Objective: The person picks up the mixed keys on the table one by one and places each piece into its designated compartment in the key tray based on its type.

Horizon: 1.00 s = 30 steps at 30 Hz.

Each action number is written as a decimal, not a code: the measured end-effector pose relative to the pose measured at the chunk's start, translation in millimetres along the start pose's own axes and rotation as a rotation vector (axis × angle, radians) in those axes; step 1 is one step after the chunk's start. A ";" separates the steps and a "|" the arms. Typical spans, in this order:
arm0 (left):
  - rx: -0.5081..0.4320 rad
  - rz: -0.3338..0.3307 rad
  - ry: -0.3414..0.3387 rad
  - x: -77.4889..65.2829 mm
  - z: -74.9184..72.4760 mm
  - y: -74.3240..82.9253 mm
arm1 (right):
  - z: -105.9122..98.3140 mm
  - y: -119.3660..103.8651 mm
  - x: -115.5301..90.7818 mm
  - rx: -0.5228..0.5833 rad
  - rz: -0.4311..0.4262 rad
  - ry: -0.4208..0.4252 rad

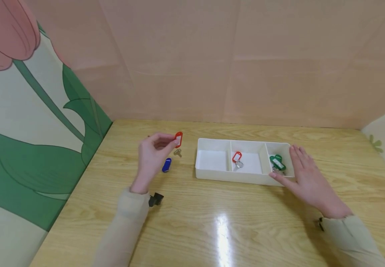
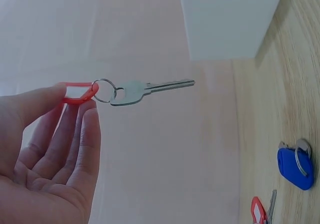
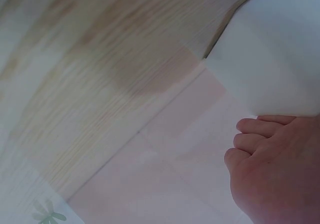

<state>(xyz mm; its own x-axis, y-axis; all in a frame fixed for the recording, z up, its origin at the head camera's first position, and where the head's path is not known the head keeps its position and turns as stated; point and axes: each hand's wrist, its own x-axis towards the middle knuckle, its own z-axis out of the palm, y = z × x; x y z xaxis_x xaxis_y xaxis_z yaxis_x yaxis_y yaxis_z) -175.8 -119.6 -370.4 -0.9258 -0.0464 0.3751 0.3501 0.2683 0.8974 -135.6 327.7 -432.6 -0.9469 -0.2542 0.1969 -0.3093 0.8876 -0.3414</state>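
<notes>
Centre-left, the left hand [image 1: 153, 154] pinches one red tag [image 1: 179, 139] with key [image 1: 178, 152], above one blue tag [image 1: 167, 165]. Centre-right, the right hand [image 1: 307, 180], fingers extended, touches one box [image 1: 214, 160] holding a second red tag [image 1: 237, 156] and at least two green tags [image 1: 277, 162]. Left wrist view, lower right: a third red tag [image 2: 257, 210].

Tray [image 1: 232, 177] sits on table [image 1: 185, 222], your right hand [image 1: 307, 178] at its right end. Tag [image 1: 237, 157] in middle section, more tags [image 1: 277, 162] in right. Left of tray: your left hand [image 1: 153, 155], held tag [image 1: 178, 139], loose tag [image 1: 167, 165] on table.
</notes>
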 end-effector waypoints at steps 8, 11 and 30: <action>-0.032 0.014 -0.020 -3.2 6.1 -0.5 | -0.2 -0.2 -0.1 0.003 0.002 -0.002; -0.046 0.023 -0.021 -3.5 6.4 0.5 | -0.4 -0.9 0.0 0.002 -0.001 -0.002; -0.069 0.038 -0.041 -5.9 12.9 16.1 | -2.3 -1.6 -0.4 -0.004 0.009 -0.011</action>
<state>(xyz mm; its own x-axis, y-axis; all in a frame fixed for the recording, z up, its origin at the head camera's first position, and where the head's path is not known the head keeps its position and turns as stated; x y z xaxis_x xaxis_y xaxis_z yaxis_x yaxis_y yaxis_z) -166.5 -102.6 -361.2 -0.9161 0.0026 0.4010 0.3932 0.2017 0.8970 -134.6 327.3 -430.0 -0.9506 -0.2506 0.1835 -0.3005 0.8915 -0.3391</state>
